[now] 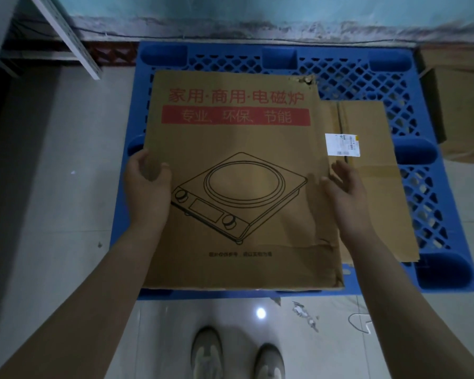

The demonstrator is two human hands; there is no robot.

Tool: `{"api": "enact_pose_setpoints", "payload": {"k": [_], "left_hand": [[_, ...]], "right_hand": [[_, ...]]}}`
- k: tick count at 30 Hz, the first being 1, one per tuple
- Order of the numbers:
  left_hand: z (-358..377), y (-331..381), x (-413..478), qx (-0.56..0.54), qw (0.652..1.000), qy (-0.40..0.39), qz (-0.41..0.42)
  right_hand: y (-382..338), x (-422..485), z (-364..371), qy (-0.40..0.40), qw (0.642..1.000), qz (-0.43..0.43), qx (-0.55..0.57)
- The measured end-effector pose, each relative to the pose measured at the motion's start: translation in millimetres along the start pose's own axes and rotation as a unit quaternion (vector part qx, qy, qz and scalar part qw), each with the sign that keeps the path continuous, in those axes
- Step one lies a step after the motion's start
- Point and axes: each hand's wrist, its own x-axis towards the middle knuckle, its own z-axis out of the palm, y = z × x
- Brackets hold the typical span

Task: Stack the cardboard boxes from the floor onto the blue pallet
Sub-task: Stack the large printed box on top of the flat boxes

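Observation:
A flattened cardboard box (238, 165) with red print and a drawn induction cooker lies on the blue pallet (367, 75). It partly covers a second flat box (372, 187) with a white label, which sticks out to its right. My left hand (148, 181) hovers at the printed box's left edge, fingers curled and apart, holding nothing. Over the right edge of that box, my right hand (345, 190) is open with spread fingers and grips nothing.
More cardboard (460, 105) lies on the floor right of the pallet. A grey metal rail (66, 34) leans at the upper left. The wall runs just behind the pallet. My shoes (236, 356) stand on the tiled floor in front, with paper scraps and a wire to the right.

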Motion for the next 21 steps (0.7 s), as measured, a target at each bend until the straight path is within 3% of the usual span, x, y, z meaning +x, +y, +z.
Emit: {"api": "enact_pose_setpoints", "payload": {"k": [8,16,21], "left_hand": [[4,84,-36,-0.03,0.998,-0.054,0.017],[1,259,-148,-0.09,0.98,-0.163,0.072],[-10,351,-216,-0.136,0.973,-0.158,0.099]], "right_hand": [[-73,-23,-44,0.012,0.997,-0.075,0.028],[-197,-107,-117,0.038,0.984,-0.098,0.146],[-251,-165,-179,0.063,0.972,-0.135,0.181]]}}
